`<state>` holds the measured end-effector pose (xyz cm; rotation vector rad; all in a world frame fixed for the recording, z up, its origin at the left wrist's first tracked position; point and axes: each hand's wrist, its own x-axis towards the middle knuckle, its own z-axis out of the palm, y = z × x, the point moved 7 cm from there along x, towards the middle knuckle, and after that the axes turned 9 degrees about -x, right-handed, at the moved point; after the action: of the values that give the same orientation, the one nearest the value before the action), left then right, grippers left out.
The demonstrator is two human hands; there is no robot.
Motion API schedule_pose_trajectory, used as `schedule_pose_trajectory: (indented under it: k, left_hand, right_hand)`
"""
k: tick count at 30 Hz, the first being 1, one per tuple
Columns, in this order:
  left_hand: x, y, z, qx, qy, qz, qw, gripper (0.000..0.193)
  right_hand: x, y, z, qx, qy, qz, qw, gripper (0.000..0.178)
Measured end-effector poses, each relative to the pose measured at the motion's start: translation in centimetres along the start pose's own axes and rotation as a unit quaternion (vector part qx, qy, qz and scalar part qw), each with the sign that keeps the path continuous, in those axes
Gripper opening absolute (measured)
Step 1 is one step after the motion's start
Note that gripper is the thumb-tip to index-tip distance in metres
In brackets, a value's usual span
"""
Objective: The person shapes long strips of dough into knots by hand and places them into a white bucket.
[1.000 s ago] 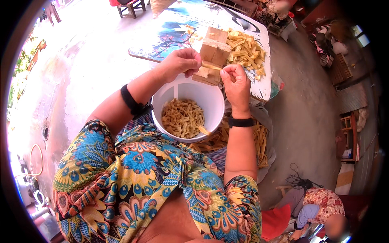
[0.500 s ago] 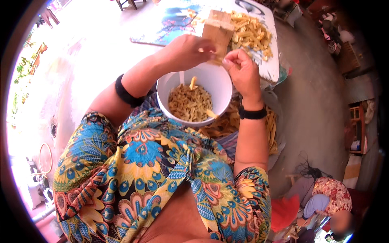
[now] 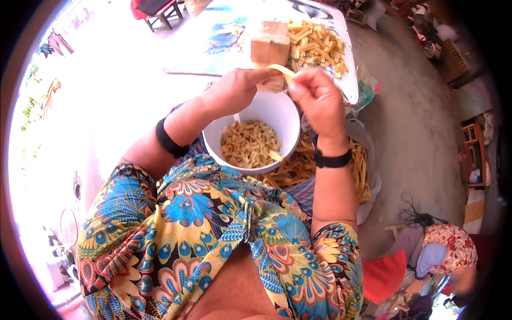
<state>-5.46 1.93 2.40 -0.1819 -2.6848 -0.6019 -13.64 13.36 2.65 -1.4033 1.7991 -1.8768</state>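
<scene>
Moved since half a second ago: left hand (image 3: pixel 237 92), now lower beside the wooden block (image 3: pixel 269 52); right hand (image 3: pixel 319 101), farther to the block's right.

Item: one yellow strip (image 3: pixel 282 70), raised over the near edge of the board (image 3: pixel 192 62), slightly bowed, its right end covered by fingers.

Right hand: thumb and bent fingers pinched on the strip's right end.

Left hand: fingers extended to the strip's left end; thumb hidden, so whether it grips or merely steadies the strip cannot be told.

Wooden block: at the board's near edge, lower part partly covered by the left hand.

Pile of yellow pieces (image 3: pixel 317 45): on the board, between block and right edge.

White bucket (image 3: pixel 290 124): just below the board's near edge, back rim partly behind the left hand; short pieces (image 3: pixel 248 143) inside, one paler piece (image 3: pixel 276 156) against its near right wall.

Long strips (image 3: pixel 361 172): right of the bucket, in a grey bag (image 3: pixel 372 184), crossed and partly hidden by the right forearm.

Seated person (image 3: pixel 449 249): lower right, cut into by the dark lens border.
</scene>
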Motion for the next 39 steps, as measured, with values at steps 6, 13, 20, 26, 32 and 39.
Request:
schedule_pose_trajectory:
  k: [6, 13, 20, 26, 32, 39]
  left_hand:
    - [0.0, 0.4, 1.7, -0.785, -0.022, -0.137, 0.604, 0.053]
    - [0.4, -2.2, 2.7, -0.724, 0.107, -0.230, 0.641, 0.034]
    - [1.5, -1.6, 4.9, -0.835, 0.083, -0.106, 0.533, 0.032]
    - [0.3, -2.0, 3.5, -0.606, 0.135, -0.163, 0.767, 0.036]
    - [0.2, 0.6, 0.4, -0.145, 0.220, 0.063, 0.963, 0.022]
    - [-1.5, -0.5, 0.5, -0.234, 0.166, -0.037, 0.957, 0.005]
  right_hand:
    - [-0.9, -2.9, 2.5, -0.343, 0.060, -0.231, 0.909, 0.023]
    - [-0.3, 0.7, 3.1, -0.036, 0.048, -0.136, 0.989, 0.013]
    - [-0.9, 5.2, 3.4, 0.425, 0.012, 0.161, 0.891, 0.007]
    - [-0.9, 4.5, 2.1, 0.247, 0.092, 0.208, 0.942, 0.007]
    - [-0.8, 1.6, 1.1, -0.187, 0.079, -0.001, 0.979, 0.010]
    - [-0.7, -0.9, 1.3, -0.338, -0.064, -0.083, 0.935, 0.018]
